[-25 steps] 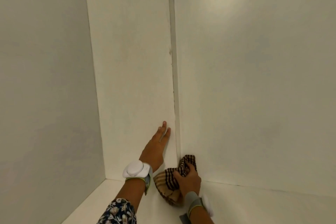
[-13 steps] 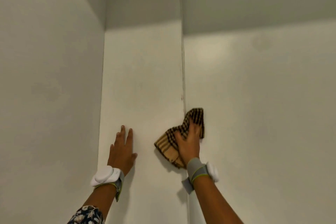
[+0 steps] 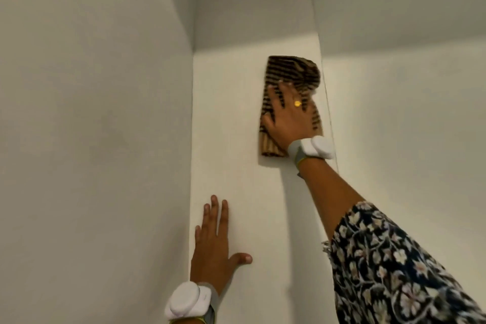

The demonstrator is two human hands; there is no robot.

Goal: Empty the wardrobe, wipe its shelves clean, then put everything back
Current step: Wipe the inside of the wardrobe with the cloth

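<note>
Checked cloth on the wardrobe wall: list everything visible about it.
The cloth is dark brown and tan, checked or striped, motion-blurred, and looks like soft woven fabric. It lies flattened, taller than wide, high on the white back panel, just left of the vertical seam. The right hand presses its middle and lower part with spread, straight fingers; the top sticks out above the fingertips. Nothing else touches it.

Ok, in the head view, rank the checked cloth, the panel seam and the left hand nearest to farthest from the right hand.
1. checked cloth: pressed flat under the right hand.
2. panel seam: just right of that hand.
3. left hand: well below and to the left, flat on the back panel.
</note>
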